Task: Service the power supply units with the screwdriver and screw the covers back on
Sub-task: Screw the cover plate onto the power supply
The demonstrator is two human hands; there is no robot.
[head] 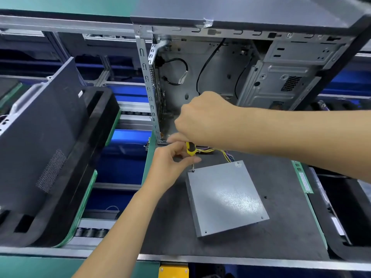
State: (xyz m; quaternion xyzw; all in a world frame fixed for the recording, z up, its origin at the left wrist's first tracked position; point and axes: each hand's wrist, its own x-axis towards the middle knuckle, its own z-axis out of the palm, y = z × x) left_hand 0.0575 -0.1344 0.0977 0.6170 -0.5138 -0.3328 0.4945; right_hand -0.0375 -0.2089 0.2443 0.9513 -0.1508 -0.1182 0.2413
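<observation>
A grey metal power supply unit (226, 199) lies flat on the dark mat (170, 227), its yellow and purple wires (224, 154) leading off its far edge. A yellow-and-black screwdriver (190, 150) stands nearly upright with its tip on the cover's far left corner. My right hand (202, 121) grips the handle from above. My left hand (172, 159) pinches the screwdriver low down, near the shaft. A small black screw (265, 197) lies on the mat to the right of the unit.
An open, empty computer case (230, 77) stands just behind the unit with loose black cables inside. Another dark case (46, 137) sits in black foam on a green tray to the left. A green memory stick (303, 177) lies at the mat's right edge.
</observation>
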